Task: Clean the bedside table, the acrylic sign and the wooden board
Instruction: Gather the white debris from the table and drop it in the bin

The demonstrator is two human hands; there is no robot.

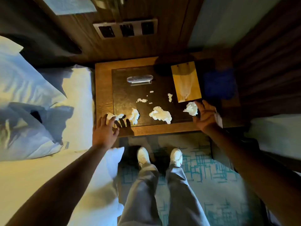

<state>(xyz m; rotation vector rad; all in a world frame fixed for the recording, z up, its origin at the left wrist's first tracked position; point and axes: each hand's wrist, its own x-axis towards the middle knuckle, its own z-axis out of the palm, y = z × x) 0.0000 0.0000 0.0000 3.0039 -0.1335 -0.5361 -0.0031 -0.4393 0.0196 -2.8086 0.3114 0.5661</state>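
**White tissue scraps litter the counter as both hands reach in**

White crumpled tissue lies scattered over the dark inlay of the wooden counter [104, 95]. The left hand [105, 129] is spread wide over the near left corner, its fingertips touching a small tissue wad [112, 116]; it holds nothing. Just to the right of that hand sits another torn piece [134, 115], and further right a larger crumpled lump [160, 114]. Small flecks [142, 100] dot the surface beyond these.

The right hand [206, 117] is open with fingers extended, and a tissue ball [191, 108] lies against its fingertips; whether the fingers are pinching it or only touching is hard to tell in the dim light. Just beyond this hand lies the wooden board [185, 81], flat on the counter, its near edge close to the tissue ball. The acrylic sign [140, 79] stands well beyond the left hand, towards the back of the inlay. To the left of the left hand is a bed [48, 168] with pale sheets. A patterned carpet [203, 168] lies below.
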